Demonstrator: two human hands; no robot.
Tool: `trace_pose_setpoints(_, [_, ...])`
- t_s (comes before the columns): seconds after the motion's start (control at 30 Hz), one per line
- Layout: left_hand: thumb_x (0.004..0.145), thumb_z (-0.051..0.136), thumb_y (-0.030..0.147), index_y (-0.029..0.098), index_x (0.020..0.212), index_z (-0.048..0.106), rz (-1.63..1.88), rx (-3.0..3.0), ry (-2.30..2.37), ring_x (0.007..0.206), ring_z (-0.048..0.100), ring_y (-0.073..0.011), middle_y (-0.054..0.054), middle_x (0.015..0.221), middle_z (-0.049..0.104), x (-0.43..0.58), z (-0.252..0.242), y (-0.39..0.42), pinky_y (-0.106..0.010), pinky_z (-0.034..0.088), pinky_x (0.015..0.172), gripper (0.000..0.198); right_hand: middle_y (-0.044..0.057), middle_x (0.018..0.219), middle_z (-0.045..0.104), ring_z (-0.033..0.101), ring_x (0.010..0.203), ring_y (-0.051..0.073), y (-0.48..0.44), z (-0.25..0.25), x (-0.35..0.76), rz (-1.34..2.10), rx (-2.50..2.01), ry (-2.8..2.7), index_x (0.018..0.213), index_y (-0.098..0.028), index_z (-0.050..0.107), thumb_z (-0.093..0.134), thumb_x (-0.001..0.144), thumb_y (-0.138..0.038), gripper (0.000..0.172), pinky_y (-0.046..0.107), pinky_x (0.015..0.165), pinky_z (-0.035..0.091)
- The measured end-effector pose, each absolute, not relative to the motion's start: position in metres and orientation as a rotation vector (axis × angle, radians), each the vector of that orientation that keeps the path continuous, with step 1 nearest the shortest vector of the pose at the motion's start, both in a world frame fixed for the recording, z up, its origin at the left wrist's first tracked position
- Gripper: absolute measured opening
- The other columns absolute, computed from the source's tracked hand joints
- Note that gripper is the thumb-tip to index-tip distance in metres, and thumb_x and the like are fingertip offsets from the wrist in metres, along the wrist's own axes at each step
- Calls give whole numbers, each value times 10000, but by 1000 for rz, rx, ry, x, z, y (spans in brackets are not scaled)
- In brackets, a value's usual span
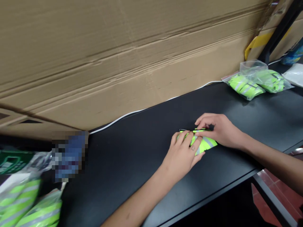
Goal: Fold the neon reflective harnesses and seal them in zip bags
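Observation:
Folded neon-yellow reflective fabric (208,143) with silver stripes lies on the black table (132,151); whether it is a vest or a strap I cannot tell. My left hand (183,149), with a ring on one finger, rests palm down over its left part, fingers spread and bent slightly at the far edge. From the right, my right hand (219,129) has thumb and fingers brought together on the fabric's upper edge. The fingers cover much of the fold. A small dark bit shows at its far left corner.
Clear bags of the same yellow fabric lie at the back right (246,86) and front left (42,211). Cardboard (132,66) walls the back edge, with a white cable (118,119) along its foot. A blurred blue item (71,154) stands left. Red floor tiles (265,189) show lower right.

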State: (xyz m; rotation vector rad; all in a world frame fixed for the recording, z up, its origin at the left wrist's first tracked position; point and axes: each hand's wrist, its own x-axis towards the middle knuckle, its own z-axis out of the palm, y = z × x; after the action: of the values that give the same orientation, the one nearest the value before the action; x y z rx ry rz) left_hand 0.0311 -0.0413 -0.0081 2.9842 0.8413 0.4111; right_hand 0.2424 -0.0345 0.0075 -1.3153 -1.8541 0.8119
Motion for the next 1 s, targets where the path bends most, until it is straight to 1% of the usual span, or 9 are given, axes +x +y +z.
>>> trace_pose_setpoints(0.2, [953, 599, 402, 105, 1243, 562, 474, 2982, 787, 1180, 587, -358, -191, 1255, 647, 28, -12, -46, -561, 466, 1001, 417, 67, 1022, 742, 679, 973, 190, -67, 2, 240, 553, -1175, -2069, 1041, -194, 688, 567, 983, -253, 147, 364, 876, 564])
trace_pose_setpoints(0.33, [928, 641, 340, 54, 1197, 519, 605, 2885, 815, 1180, 599, -373, -225, 1229, 651, 29, -15, -48, -572, 469, 1017, 411, 138, 1213, 675, 612, 1218, 221, -87, -2, 236, 447, -1159, -2163, 1266, -145, 581, 484, 999, -185, 287, 402, 1016, 547])
trace_pose_setpoints(0.5, [901, 672, 263, 75, 1278, 400, 721, 2786, 761, 1179, 614, -374, -232, 1211, 634, 30, -20, -46, -595, 476, 1016, 502, 260, 1311, 562, 497, 1344, 362, -99, -6, 230, 181, -1161, -2414, 1351, -25, 480, 582, 967, -388, 538, 538, 1077, 501])
trace_pose_setpoints(0.6, [902, 657, 250, 135, 1233, 387, 742, 2707, 688, 1207, 600, -351, -225, 1227, 602, 25, -19, -40, -574, 490, 1016, 443, 295, 1332, 519, 506, 1319, 409, -97, -11, 228, -1, -1162, -2540, 1348, -31, 494, 564, 976, -407, 534, 579, 1030, 524])
trace_pose_setpoints(0.7, [845, 685, 239, 182, 1115, 437, 624, 2602, 604, 1272, 560, -321, -190, 1208, 592, 15, -13, -32, -509, 490, 1051, 371, 285, 1335, 511, 500, 1325, 409, -95, -16, 231, -44, -1134, -2641, 1421, -74, 458, 544, 991, -300, 493, 557, 987, 555])
trace_pose_setpoints(0.8, [846, 649, 206, 192, 1091, 490, 553, 2590, 536, 1342, 510, -277, -149, 1217, 611, 3, -7, -30, -471, 395, 1157, 292, 274, 1354, 513, 467, 1363, 390, -96, -17, 234, -41, -1094, -2685, 1466, -81, 418, 505, 956, -86, 517, 529, 997, 553])
trace_pose_setpoints(0.9, [850, 689, 418, 196, 1283, 480, 551, 2558, 632, 1418, 414, -321, -154, 1386, 553, -6, -7, -30, -548, 272, 1209, 530, 289, 1340, 535, 462, 1368, 394, -98, -15, 235, -60, -1068, -2687, 1410, -45, 472, 474, 919, -13, 492, 549, 1009, 537])
trace_pose_setpoints(0.93, [863, 651, 505, 189, 1366, 437, 579, 2486, 749, 1437, 381, -336, -170, 1458, 492, -7, -8, -28, -566, 270, 1201, 631, 298, 1333, 540, 467, 1363, 400, -99, -14, 235, -69, -1065, -2681, 1387, -35, 493, 474, 909, -3, 479, 553, 1006, 535])
trace_pose_setpoints(1.0, [943, 468, 568, 156, 1439, 399, 641, 2267, 1091, 1425, 380, -340, -192, 1499, 437, -6, -7, -21, -577, 302, 1171, 648, 310, 1323, 548, 481, 1350, 410, -99, -12, 234, -86, -1059, -2669, 1356, -22, 519, 480, 891, 12, 467, 548, 997, 540])
